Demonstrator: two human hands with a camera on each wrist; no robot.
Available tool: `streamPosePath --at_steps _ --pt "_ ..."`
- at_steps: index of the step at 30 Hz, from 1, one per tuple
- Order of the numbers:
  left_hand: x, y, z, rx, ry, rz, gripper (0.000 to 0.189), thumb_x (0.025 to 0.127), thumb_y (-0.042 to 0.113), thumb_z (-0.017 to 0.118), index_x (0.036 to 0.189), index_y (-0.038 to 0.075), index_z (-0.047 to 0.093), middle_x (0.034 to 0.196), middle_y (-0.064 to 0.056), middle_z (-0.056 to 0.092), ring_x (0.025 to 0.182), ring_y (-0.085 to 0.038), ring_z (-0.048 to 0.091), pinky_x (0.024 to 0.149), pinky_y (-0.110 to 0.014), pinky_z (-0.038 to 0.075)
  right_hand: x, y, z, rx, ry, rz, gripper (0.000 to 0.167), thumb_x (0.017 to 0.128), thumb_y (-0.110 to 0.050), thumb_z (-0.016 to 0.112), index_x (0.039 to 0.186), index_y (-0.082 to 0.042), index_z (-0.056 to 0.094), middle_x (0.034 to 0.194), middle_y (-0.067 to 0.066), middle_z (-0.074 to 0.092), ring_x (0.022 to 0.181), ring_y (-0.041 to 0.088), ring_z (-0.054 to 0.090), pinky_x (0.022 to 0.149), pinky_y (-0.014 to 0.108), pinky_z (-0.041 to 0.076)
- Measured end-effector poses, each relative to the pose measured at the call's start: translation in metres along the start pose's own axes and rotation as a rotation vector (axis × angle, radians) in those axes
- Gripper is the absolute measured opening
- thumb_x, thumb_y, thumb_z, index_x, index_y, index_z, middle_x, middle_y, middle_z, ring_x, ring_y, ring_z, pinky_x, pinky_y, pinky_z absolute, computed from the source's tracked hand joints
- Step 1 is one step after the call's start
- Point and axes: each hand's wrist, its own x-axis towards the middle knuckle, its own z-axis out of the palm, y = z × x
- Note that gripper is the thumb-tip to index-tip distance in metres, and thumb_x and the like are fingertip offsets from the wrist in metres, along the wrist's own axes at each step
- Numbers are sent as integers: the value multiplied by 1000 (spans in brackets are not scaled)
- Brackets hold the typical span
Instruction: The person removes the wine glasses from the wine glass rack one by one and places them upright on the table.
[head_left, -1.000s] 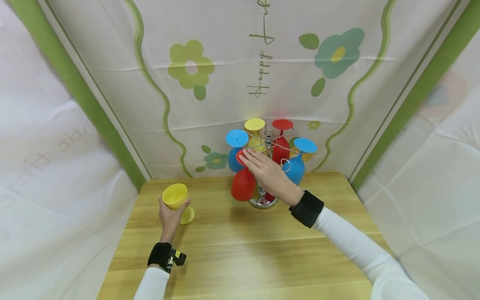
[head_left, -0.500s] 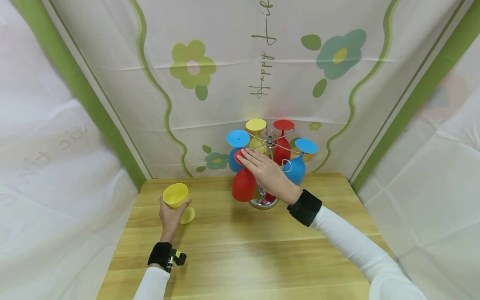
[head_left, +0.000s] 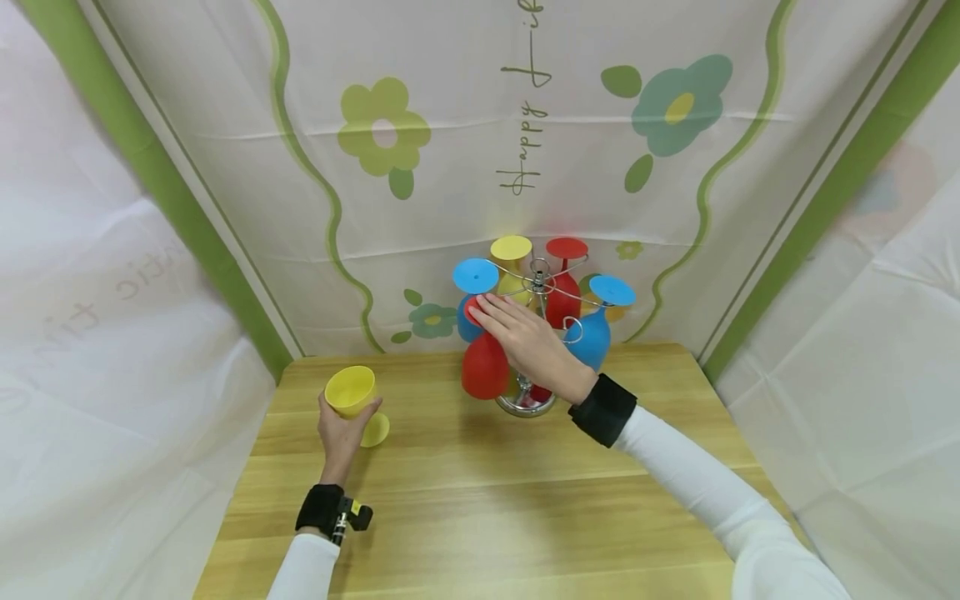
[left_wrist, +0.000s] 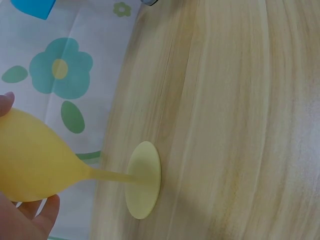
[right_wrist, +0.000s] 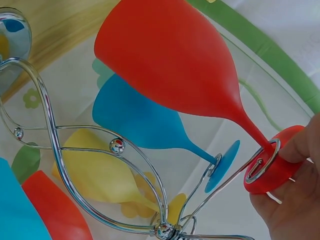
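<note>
Red goblet, upside down at the rack, has edged slightly toward the left blue goblet; the right hand pinches its foot between thumb and fingers, while the left hand, unmoved, curls round a yellow goblet

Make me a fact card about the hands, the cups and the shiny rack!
Left hand: holds a matte yellow stemmed goblet by its bowl, opening up
Right hand: pinches a matte red stemmed goblet, upside down, by its foot
Holder: silvery metal wire rack
Also hanging: two matte blue stemmed goblets, another red goblet, another yellow goblet
Surface: wood-grain tabletop
</note>
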Motion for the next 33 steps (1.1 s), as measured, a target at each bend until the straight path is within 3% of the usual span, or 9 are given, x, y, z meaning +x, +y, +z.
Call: streamPosePath --at_steps 20,33 --pt "0 2 -1 -8 -8 -4 96 80 22 89 154 10 29 148 -19 48 137 -36 47 116 -54 39 6 4 -1 -6 -27 23 71 88 -7 78 152 -3 47 155 15 50 146 33 47 120 45 40" --pt "-2 0 0 5 0 8 94 81 22 88 154 9 30 148 -20 47 138 -37 46 116 -55 38 7 7 -2 36 -36 47 66 93 -5 72 153 -4 45 156 15 50 146 32 47 120 45 39"
